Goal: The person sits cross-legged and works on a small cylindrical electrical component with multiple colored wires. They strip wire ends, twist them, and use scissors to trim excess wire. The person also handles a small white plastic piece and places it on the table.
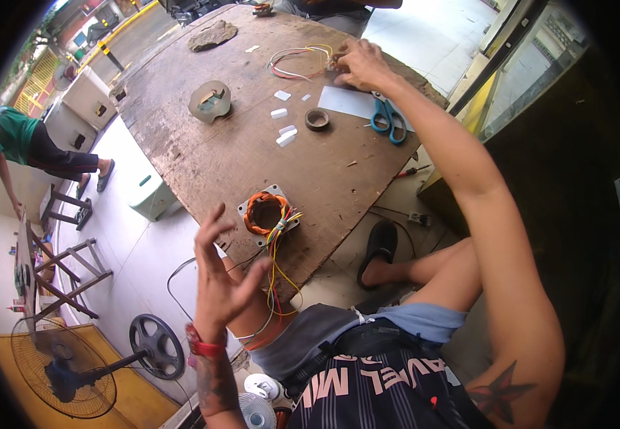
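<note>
My left hand [222, 282], with a red band at its wrist, is raised beside the table's near left corner, fingers spread and holding nothing. Just beyond it lies a motor stator [275, 191] with orange-brown windings. Its yellow, red, white and black lead wires [274, 261] hang over the near edge. My right arm stretches to the far right side of the table, where my right hand [364, 66] curls its fingers over a small brown thing I cannot make out. Beside those fingers is a loose loop of red, white and yellow wire [273, 63].
On the wooden table [181, 157] lie blue-handled scissors [388, 123], a white sheet [338, 99], a tape roll [317, 119], small white pieces [279, 113], a round dish [210, 101] and a stone [212, 36]. A fan [67, 368] stands left; a person in green [17, 143] bends beyond.
</note>
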Motion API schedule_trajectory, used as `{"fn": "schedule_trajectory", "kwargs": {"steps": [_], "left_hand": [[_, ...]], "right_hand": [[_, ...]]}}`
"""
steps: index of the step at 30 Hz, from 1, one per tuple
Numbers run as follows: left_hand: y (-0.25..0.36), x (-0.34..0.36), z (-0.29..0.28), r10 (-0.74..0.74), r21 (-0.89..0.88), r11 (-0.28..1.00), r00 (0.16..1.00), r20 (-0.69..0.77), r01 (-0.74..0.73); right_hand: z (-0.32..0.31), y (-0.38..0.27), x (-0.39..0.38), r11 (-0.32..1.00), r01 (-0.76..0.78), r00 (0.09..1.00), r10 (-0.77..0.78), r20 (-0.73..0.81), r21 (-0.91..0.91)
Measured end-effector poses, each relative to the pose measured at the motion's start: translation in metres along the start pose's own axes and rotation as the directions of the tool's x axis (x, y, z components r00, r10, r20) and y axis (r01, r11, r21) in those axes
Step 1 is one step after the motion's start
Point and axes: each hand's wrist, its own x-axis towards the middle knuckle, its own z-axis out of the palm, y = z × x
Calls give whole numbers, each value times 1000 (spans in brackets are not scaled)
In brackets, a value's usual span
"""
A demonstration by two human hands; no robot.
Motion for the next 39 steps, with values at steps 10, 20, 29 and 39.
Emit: {"fn": "schedule_trajectory", "kwargs": {"steps": [10, 20, 29, 39], "left_hand": [[8, 197, -15, 540, 384, 817, 805, -246, -430], [21, 204, -144, 502, 324, 849, 827, -253, -417], [10, 95, -206, -306, 177, 944, 940, 151, 279], [-99, 4, -149, -549, 2, 810, 759, 350, 586]], "right_hand": [[-172, -74, -23, 691, 712, 576, -676, -460, -125], [-239, -142, -33, 370, 891, 158, -798, -581, -265], [-112, -176, 2, 320, 924, 377, -858, -348, 211], [-26, -163, 26, 161, 986, 165, -982, -90, 52]]}}
